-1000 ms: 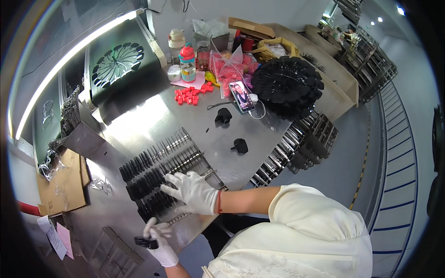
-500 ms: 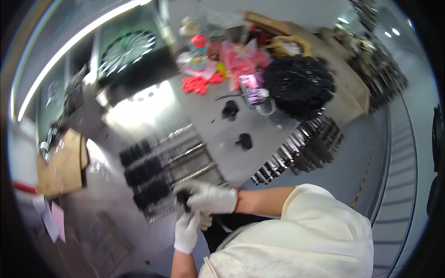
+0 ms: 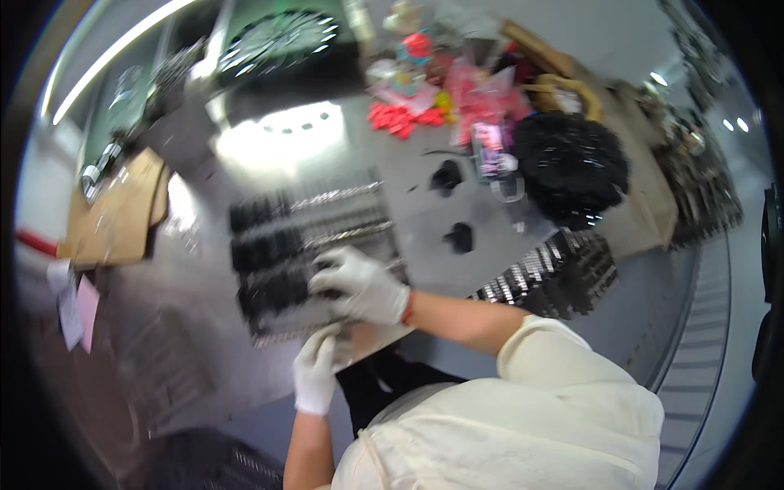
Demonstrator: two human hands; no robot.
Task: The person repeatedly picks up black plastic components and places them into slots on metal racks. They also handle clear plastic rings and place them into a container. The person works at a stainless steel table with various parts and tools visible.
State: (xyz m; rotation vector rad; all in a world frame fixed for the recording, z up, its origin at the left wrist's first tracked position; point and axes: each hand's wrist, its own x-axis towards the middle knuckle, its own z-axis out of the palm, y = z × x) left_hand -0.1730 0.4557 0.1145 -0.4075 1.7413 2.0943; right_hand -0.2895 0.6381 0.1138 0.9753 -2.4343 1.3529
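A metal rack [image 3: 347, 237] lies on the steel table, carrying rows of small black pieces [image 3: 265, 245] on its left side and bare shiny bars on its right. My right hand [image 3: 359, 286], in a white glove, reaches over the nearest row with bent fingers. Something dark shows between those fingers; whether it is a held piece or the row beneath cannot be made out. By the rack's near edge, my left hand [image 3: 316, 376], also gloved in white, has its fingers and thumb drawn together. Whatever it grips is hidden.
Two black clumps [image 3: 460, 238] sit right of the rack. Beyond lie a heap of black pieces [image 3: 572, 163], a phone [image 3: 492, 151], pink bags [image 3: 478, 98] and red pieces [image 3: 396, 120]. Metal strips [image 3: 539, 265] stack at the table's right edge; cardboard [image 3: 114, 216] lies left.
My hands, together around a small black piece before, are now apart. The right has moved over the rack's near row, and the left stays near its edge. The whole view has shifted.
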